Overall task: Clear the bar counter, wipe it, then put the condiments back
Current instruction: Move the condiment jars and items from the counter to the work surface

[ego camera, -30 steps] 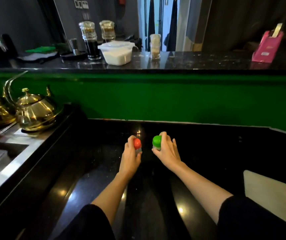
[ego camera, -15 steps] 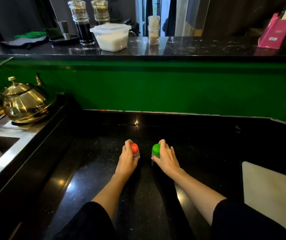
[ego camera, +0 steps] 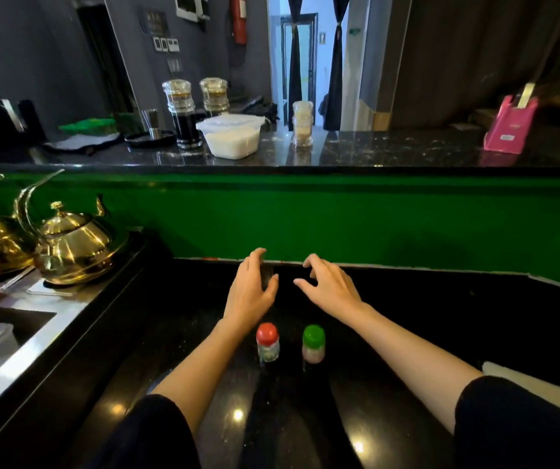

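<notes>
The room is dim, with grey walls, a dark curtain on the right and a bright doorway [ego camera: 300,62] straight ahead flanked by tied-back drapes. A red fire extinguisher [ego camera: 240,18] hangs on the wall left of it. Across the middle runs the raised bar counter [ego camera: 390,148], glossy black stone with pale flecks, fronted by a green panel [ego camera: 373,221]. Below it lies the lower black worktop [ego camera: 441,319], polished enough to mirror ceiling lights. At the left, a steel sink surround [ego camera: 18,353] carries two brass teapots [ego camera: 72,245].

On the bar counter stand a lidded white tub [ego camera: 231,137], two tall glass dispensers [ego camera: 183,113] behind and left of it, a clear stacked jar [ego camera: 302,123] to its right, a small dark tray [ego camera: 151,138] with a metal jigger, and a pink holder [ego camera: 508,125] far right.

On the lower worktop, the red-capped shaker [ego camera: 267,341] and the green-capped shaker [ego camera: 313,343] stand upright, just beside each other but apart. Beyond them both hands are empty: the left hand [ego camera: 249,292] and the right hand [ego camera: 331,287] hover with fingers spread and loosely curled, touching neither shaker.
</notes>
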